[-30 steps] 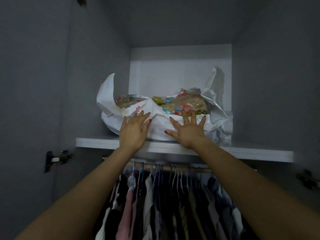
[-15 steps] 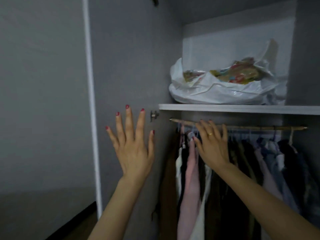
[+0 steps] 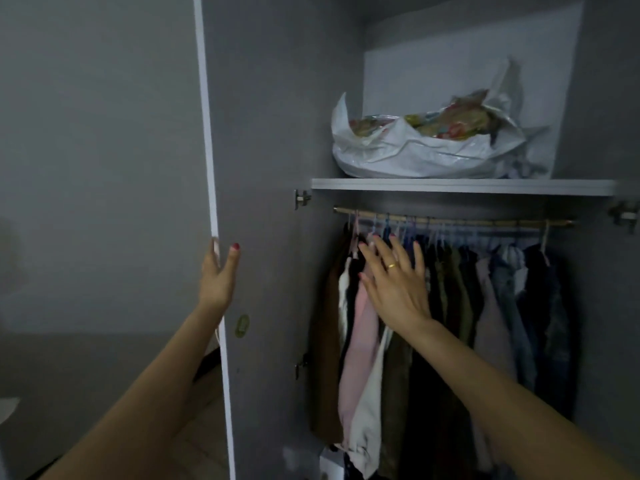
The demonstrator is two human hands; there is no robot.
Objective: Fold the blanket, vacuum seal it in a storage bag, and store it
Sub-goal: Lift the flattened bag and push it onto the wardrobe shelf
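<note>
I take the wardrobe shelf point(image 3: 460, 186) as my landmark. On top of it, toward its left half, sits the storage bag point(image 3: 422, 152), a crumpled white plastic bundle resting on the board, its loose corners sticking up. Through the open, clear upper part of it I can see the blanket point(image 3: 446, 121), a patterned mass of yellow, red and blue packed inside the plastic. How flat the bag has been drawn I cannot tell from here.

Just under the shelf runs the hanging rail point(image 3: 450, 221), and below that a row of hung clothes point(image 3: 433, 306), pink and white garments at the left end, darker ones toward the right.

My right hand point(image 3: 394, 285) is held below the shelf, in front of the left end of the clothes. Its fingers are straight and spread, pointing up toward the rail, gripping nothing. A ring shows on one finger. Whether the fingertips actually touch the hangers I cannot tell.

My left hand point(image 3: 220, 275) is below and well to the left of the shelf, on the free edge of the open wardrobe door point(image 3: 263, 168). The thumb lies on the inner face of the door and the fingers go around behind the edge, so it grips the panel. A hinge point(image 3: 302, 199) sits just beside the shelf's left end.
</note>
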